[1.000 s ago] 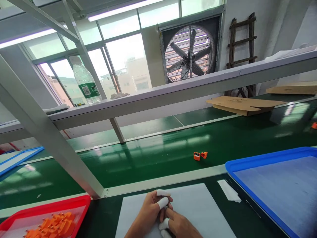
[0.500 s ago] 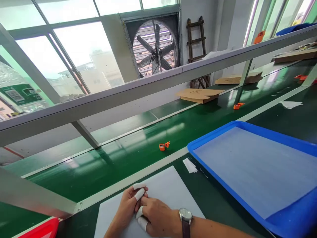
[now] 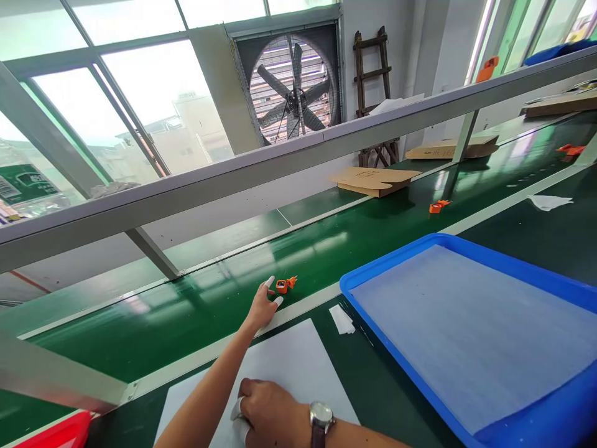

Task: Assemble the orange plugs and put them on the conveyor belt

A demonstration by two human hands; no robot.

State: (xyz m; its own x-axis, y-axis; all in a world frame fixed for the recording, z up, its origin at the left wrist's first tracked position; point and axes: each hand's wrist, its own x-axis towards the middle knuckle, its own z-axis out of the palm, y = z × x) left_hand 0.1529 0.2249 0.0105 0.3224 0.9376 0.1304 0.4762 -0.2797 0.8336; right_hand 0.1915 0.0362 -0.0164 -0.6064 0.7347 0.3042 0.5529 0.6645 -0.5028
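My left hand [image 3: 263, 305] stretches over the green conveyor belt, its thumb and forefinger apart in white finger cots. Just right of those fingertips, not visibly gripped, lies a small orange plastic piece [image 3: 282, 286] with an open flap and a dark spot inside. My right hand [image 3: 277, 407], also in finger cots and with a watch at the wrist, is curled low over a white sheet [image 3: 291, 354]. Its fingers are bent inward, and whatever they may hold is hidden.
A blue tray [image 3: 347, 292] lined with pale paper fills the right side. Paper scraps [image 3: 342, 319] lie beside it. Farther along the belt sits another orange piece [image 3: 438, 206]. Cardboard boxes [image 3: 373, 180] stand behind. A metal rail [image 3: 224, 177] crosses above; a red bin [image 3: 60, 432] is at lower left.
My left hand has left my right hand and reached forward to the belt beside the orange piece. The orange pieces have shifted left. My right hand stays curled over the sheet.
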